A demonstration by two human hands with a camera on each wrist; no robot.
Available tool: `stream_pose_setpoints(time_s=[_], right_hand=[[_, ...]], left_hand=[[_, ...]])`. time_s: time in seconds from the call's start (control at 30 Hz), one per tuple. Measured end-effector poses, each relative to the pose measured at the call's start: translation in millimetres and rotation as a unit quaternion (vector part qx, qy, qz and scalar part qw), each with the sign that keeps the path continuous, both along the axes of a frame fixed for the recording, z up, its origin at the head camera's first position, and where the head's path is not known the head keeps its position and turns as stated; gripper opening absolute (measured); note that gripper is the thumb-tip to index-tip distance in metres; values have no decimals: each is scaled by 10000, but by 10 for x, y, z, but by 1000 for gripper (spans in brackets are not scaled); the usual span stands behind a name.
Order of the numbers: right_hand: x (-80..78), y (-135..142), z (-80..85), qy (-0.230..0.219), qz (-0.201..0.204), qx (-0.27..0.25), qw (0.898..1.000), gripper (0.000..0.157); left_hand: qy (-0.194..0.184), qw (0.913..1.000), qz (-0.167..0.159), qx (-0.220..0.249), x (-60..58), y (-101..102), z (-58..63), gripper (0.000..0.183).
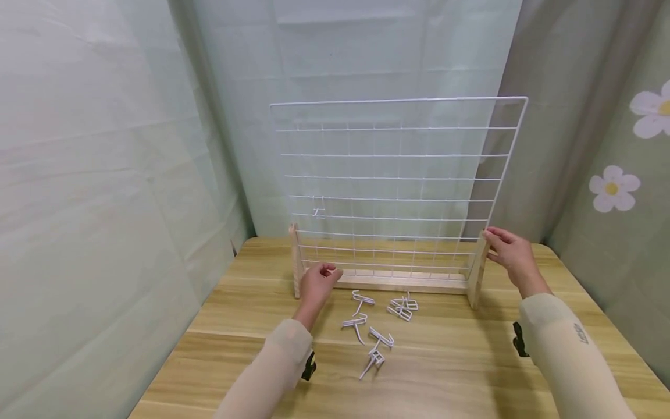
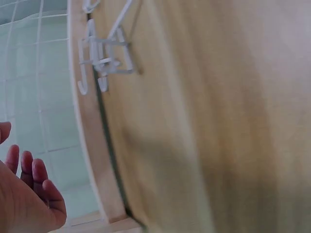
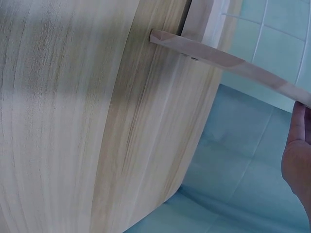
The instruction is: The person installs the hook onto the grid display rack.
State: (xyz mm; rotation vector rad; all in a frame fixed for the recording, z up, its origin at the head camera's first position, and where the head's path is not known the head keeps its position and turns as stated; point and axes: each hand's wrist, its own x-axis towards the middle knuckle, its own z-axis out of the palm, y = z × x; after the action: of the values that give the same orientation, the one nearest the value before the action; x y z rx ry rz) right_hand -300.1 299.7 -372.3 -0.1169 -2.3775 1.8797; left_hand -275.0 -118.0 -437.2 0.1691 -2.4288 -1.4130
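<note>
A white wire grid panel [image 1: 398, 100] stands upright in a wooden stand [image 1: 403, 284]. At the panel's right, my right hand [image 1: 513, 256] pinches the upper end of the stand's side post [image 1: 475, 282]. The right wrist view shows the fingertips against that post's edge. My left hand [image 1: 318, 283] hovers in front of the stand near the left post [image 1: 295, 262], its fingers loosely bent and holding nothing. One small white hook [image 1: 318, 213] hangs on the grid at left. Several white wire hooks [image 1: 355, 323] lie on the table between my hands.
The wooden table [image 1: 235, 361] reaches back to pale green curtains [image 1: 366, 52]. More curtain hangs at the left, and a flower-printed one [image 1: 612, 189] at the right. A dark strap [image 1: 520, 339] sits at each wrist.
</note>
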Motion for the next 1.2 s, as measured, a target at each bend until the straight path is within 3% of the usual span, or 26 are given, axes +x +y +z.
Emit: stream_pose_setpoints(time_s=[0.27, 0.57, 0.9, 1.0, 1.2], right_hand=[[-20, -6, -9, 38, -4, -97, 9999, 68], [-21, 25, -28, 34, -36, -161, 9999, 67], [-39, -4, -27, 23, -70, -225, 9997, 65], [-42, -3, -37, 2, -78, -241, 9997, 68], [-37, -8, -43, -1, -107, -196, 9998, 67]], left_hand=[[-176, 9987, -378, 282, 56, 78, -258, 17], [-496, 9950, -855, 108, 154, 72, -435, 16], [-1040, 9889, -913, 535, 139, 119, -559, 17], [-1089, 9897, -871, 321, 143, 164, -561, 16], [-1109, 9888, -652, -757, 142, 238, -567, 19]])
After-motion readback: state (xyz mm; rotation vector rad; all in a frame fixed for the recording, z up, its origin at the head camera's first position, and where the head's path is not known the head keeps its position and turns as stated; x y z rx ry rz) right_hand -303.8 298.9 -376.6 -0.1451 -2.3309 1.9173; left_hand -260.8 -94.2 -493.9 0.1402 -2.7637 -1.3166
